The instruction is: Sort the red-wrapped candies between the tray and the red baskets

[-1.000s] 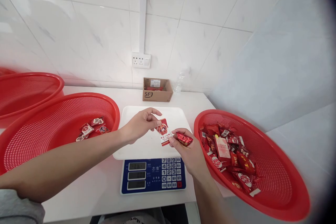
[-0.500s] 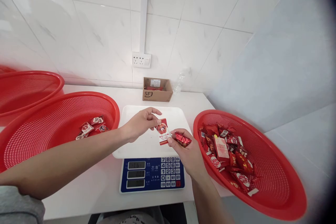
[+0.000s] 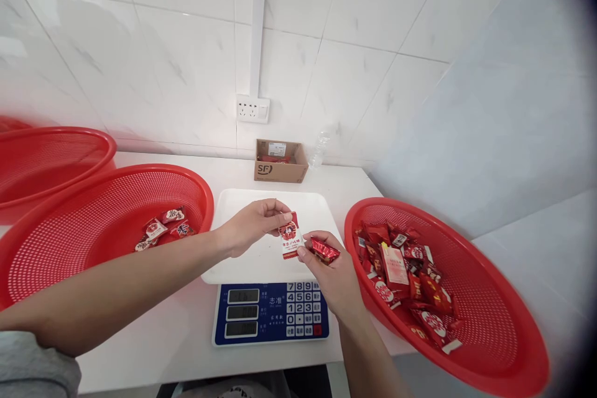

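Above the white pan of a digital scale, both hands hold a small red-and-white snack packet. My left hand is closed, its thumb and fingers pinching the packet's top edge. With its thumb, my right hand grips the lower right edge. A second, shiny red snack packet rests in the fingers of that same hand. Below the hands is the scale's blue panel, with number keys and three displays whose digits are too faint to read.
A red basket on the right holds several red packets. Another red basket on the left contains several packets. Farther left is a third red basket. Behind the scale stand a cardboard box and a clear plastic bottle.
My left hand's fingers have curled in, and its thumb now lies over the top of the red-and-white packet. The right hand keeps its hold on both packets. The view has shifted slightly.
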`<state>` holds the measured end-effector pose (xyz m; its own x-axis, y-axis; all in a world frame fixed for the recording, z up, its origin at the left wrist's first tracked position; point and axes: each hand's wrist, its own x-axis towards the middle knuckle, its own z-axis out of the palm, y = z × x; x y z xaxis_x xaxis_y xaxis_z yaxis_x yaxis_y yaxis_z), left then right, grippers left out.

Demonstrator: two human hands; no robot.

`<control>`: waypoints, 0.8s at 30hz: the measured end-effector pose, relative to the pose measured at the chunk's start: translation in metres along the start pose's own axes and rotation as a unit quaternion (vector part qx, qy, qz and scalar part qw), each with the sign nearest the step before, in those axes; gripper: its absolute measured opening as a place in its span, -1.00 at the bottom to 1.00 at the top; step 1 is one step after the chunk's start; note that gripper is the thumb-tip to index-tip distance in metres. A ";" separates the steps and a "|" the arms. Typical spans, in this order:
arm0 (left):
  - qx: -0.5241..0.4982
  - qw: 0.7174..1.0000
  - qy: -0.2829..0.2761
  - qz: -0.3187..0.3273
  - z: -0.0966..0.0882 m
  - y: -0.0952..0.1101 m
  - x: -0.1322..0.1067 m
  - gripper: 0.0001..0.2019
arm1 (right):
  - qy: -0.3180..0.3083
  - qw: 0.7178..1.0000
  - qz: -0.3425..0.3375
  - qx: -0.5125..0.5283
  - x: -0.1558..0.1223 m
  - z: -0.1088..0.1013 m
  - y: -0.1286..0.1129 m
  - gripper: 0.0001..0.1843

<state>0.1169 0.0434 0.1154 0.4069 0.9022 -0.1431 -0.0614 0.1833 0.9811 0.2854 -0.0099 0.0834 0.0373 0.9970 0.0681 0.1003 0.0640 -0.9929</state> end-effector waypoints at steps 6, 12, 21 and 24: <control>0.029 0.999 -0.011 -0.008 0.000 0.001 0.000 -0.68 | 0.002 1.000 -0.008 0.006 0.000 0.000 0.006 -0.72; 0.016 1.000 -0.001 -0.026 -0.003 -0.003 0.001 -0.62 | -0.002 1.000 -0.002 0.000 0.000 -0.003 0.011 -0.74; 0.005 0.999 -0.026 -0.021 -0.001 -0.001 -0.002 -0.76 | 0.002 1.000 -0.005 0.014 -0.001 -0.004 0.013 -0.75; 0.021 0.999 -0.047 -0.015 0.001 -0.001 -0.003 -0.82 | 0.005 1.000 -0.005 0.018 -0.001 -0.005 0.012 -0.75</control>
<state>0.1166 0.0399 0.1150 0.4916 0.8555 -0.1626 -0.0102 0.1923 0.9813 0.2913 -0.0102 0.0716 0.0459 0.9958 0.0793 0.0655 0.0762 -0.9949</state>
